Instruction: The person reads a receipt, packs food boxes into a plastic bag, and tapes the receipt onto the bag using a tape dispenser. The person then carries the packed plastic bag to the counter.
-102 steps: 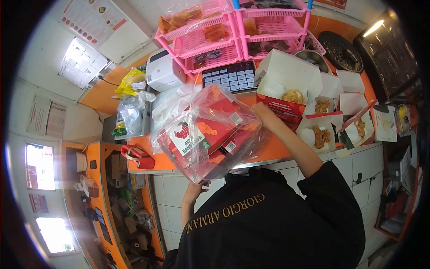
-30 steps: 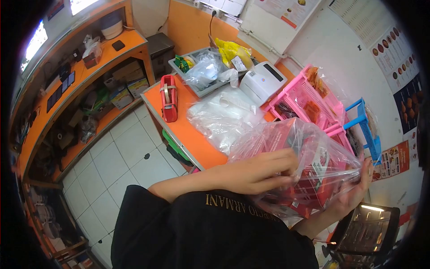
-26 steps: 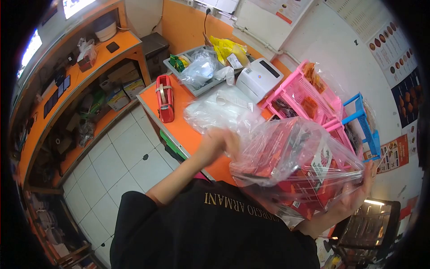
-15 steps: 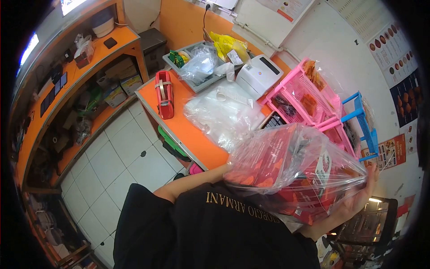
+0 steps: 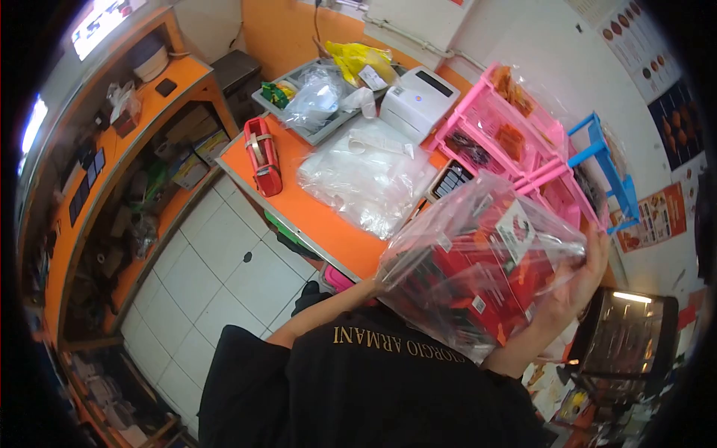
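A large clear plastic bag [image 5: 407, 250] with red printed cardboard boxes [image 5: 493, 261] inside is held up before my chest. A white label panel [image 5: 515, 232] shows on one box through the plastic. At the bag's right end, my right hand [image 5: 586, 276] is closed around the gathered plastic, fingers pointing up. My left forearm reaches to the bag's left edge; the left hand is hidden behind the plastic and the boxes, so its fingers do not show. Just beyond the bag, a stack of clear plastic bags [image 5: 358, 175] lies on the orange table [image 5: 299, 216].
On the table are a red case [image 5: 262, 158], a grey tray [image 5: 310, 134] of packets, a white label printer [image 5: 420, 103] and a calculator [image 5: 452, 181]. Pink baskets [image 5: 485, 123] and a blue rack [image 5: 597, 160] stand right. Shelves [image 5: 149, 179] line the left; a glass-fronted cabinet [image 5: 627, 332] is at lower right.
The bag has turned and tilted, so the boxes inside show a different side and the white label faces up more. My right hand has moved slightly up and left. The view has shifted a little.
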{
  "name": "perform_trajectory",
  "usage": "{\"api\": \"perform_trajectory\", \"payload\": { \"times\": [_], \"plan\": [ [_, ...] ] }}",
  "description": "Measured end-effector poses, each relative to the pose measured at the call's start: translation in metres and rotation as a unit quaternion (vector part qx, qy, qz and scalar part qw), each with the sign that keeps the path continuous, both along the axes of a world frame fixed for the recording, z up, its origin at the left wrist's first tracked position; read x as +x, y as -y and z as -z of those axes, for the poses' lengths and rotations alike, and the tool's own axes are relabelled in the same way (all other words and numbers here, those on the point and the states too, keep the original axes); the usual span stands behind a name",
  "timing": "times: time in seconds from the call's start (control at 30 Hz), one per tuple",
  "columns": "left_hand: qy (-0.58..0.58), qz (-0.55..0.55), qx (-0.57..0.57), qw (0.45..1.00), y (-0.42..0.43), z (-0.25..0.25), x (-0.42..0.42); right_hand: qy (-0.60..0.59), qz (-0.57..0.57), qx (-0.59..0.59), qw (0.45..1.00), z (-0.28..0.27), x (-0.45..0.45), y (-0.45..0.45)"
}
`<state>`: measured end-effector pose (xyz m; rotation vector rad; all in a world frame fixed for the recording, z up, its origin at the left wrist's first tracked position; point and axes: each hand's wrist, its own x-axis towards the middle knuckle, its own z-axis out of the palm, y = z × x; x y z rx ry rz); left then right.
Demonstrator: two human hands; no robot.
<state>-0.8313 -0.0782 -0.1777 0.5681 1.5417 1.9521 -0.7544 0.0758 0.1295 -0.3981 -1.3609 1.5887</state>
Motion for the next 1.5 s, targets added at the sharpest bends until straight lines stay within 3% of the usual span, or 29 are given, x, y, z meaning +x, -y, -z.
{"api": "perform_trajectory", "payload": {
  "times": [0.07, 0.1, 0.13, 0.17, 0.23, 0.27, 0.33, 0.37, 0.4, 0.43, 0.5, 0.57, 0.6, 0.63, 0.7, 0.73, 0.8, 0.93, 1.0, 1.1, 1.2, 1.27, 1.3, 1.37, 1.43, 1.5],
  "plan": [
    [-0.156, -0.029, -0.073, 0.985, 0.013, 0.042, -0.019, 0.000, -0.008, -0.022, 1.000, 0.008, 0.000, -0.008],
    [-0.160, -0.033, -0.086, 0.983, 0.030, 0.079, -0.032, 0.002, -0.025, -0.040, 0.999, 0.013, 0.001, -0.013],
    [-0.083, -0.016, -0.033, 0.996, 0.046, 0.137, -0.057, 0.002, -0.066, -0.025, 0.997, 0.020, 0.005, -0.016],
    [-0.032, -0.071, -0.121, 0.990, 0.075, 0.085, -0.065, 0.021, -0.067, -0.034, 0.997, 0.029, 0.005, -0.015],
    [-0.015, -0.163, -0.075, 0.984, 0.078, -0.011, -0.077, 0.058, -0.082, -0.022, 0.995, 0.055, 0.001, -0.010],
    [-0.043, -0.159, -0.022, 0.986, 0.069, -0.062, -0.074, 0.069, -0.097, 0.001, 0.993, 0.065, -0.001, -0.010],
    [-0.067, -0.131, 0.023, 0.989, 0.047, -0.123, -0.068, 0.196, -0.077, 0.237, 0.949, 0.060, 0.005, -0.020],
    [-0.205, -0.106, -0.009, 0.973, 0.036, -0.140, -0.068, 0.202, -0.057, 0.224, 0.952, 0.053, 0.011, -0.023],
    [-0.341, -0.083, -0.032, 0.936, 0.026, -0.152, -0.066, 0.239, -0.110, 0.255, 0.931, 0.043, 0.017, -0.027],
    [-0.344, -0.066, -0.029, 0.936, 0.019, -0.161, -0.063, 0.274, -0.164, 0.285, 0.904, 0.032, 0.025, -0.029],
    [-0.205, 0.023, -0.118, 0.971, 0.009, -0.174, -0.063, 0.249, -0.105, 0.291, 0.918, 0.024, 0.044, -0.032],
    [-0.226, 0.031, -0.146, 0.963, 0.004, -0.178, -0.063, 0.332, 0.026, 0.434, 0.837, 0.032, 0.071, -0.047],
    [-0.278, 0.027, -0.173, 0.944, 0.003, -0.177, -0.066, 0.415, -0.054, 0.429, 0.801, 0.046, 0.089, -0.058],
    [-0.329, 0.021, -0.199, 0.923, 0.003, -0.176, -0.068, 0.414, -0.047, 0.425, 0.804, 0.054, 0.099, -0.061],
    [-0.324, 0.039, -0.187, 0.926, 0.000, -0.175, -0.075, 0.424, -0.143, 0.497, 0.743, 0.064, 0.115, -0.063],
    [-0.313, 0.052, -0.176, 0.932, -0.001, -0.176, -0.076, 0.423, -0.139, 0.495, 0.747, 0.069, 0.123, -0.069],
    [-0.303, 0.046, -0.161, 0.938, -0.003, -0.177, -0.076, 0.513, -0.193, 0.520, 0.655, 0.081, 0.135, -0.078],
    [-0.264, 0.051, -0.153, 0.951, -0.004, -0.184, -0.081, 0.490, -0.273, 0.503, 0.657, 0.112, 0.146, -0.069],
    [-0.262, 0.056, -0.169, 0.948, -0.004, -0.185, -0.089, 0.604, -0.327, 0.519, 0.509, 0.128, 0.150, -0.064],
    [-0.267, 0.054, -0.131, 0.953, -0.007, -0.172, -0.106, 0.589, -0.332, 0.525, 0.517, 0.131, 0.153, -0.073],
    [-0.080, 0.164, 0.021, 0.983, -0.010, -0.179, -0.112, 0.562, -0.347, 0.562, 0.498, 0.076, 0.134, -0.086],
    [-0.059, 0.148, 0.015, 0.987, -0.011, -0.190, -0.108, 0.495, -0.289, 0.603, 0.555, 0.039, 0.132, -0.092],
    [-0.035, 0.138, 0.009, 0.990, -0.011, -0.196, -0.106, 0.489, -0.289, 0.608, 0.554, 0.019, 0.129, -0.092],
    [-0.030, 0.178, 0.015, 0.984, -0.014, -0.212, -0.099, 0.492, -0.274, 0.606, 0.561, -0.011, 0.120, -0.089],
    [-0.080, 0.175, -0.061, 0.979, -0.020, -0.226, -0.091, 0.459, -0.293, 0.614, 0.571, -0.012, 0.106, -0.093],
    [-0.103, 0.121, 0.029, 0.987, -0.026, -0.232, -0.100, 0.426, -0.313, 0.625, 0.575, -0.021, 0.094, -0.097]
  ]
}}
